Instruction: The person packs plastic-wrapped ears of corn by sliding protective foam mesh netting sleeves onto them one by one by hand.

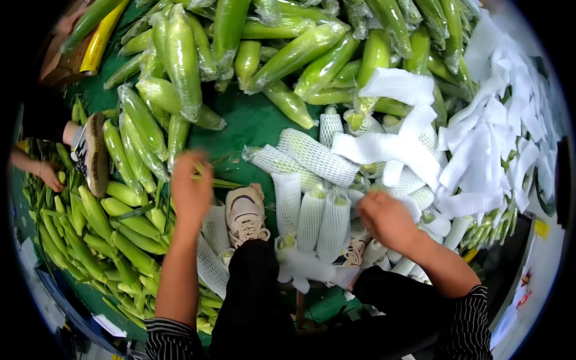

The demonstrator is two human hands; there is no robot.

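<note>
My left hand [192,187] is raised over the left side, blurred by motion, so its fingers are unclear. Thin green leaf strips [221,182] show just beside it; I cannot tell whether it touches them. My right hand [387,217] has its fingers curled closed above the ears of corn in white foam net sleeves [298,201]. What it holds, if anything, is hidden. Loose white foam sleeves [396,153] lie over the sleeved corn beyond that hand. Film-wrapped ears of corn [182,63] lie ahead of my left hand.
Unwrapped green corn [96,216] is heaped at the left, where another person's hand [53,176] and shoe [95,155] show. More white foam sleeves [498,114] pile up at the right. My shoe [246,213] stands among sleeved ears on the green floor [252,129]. A yellow roll [102,39] lies upper left.
</note>
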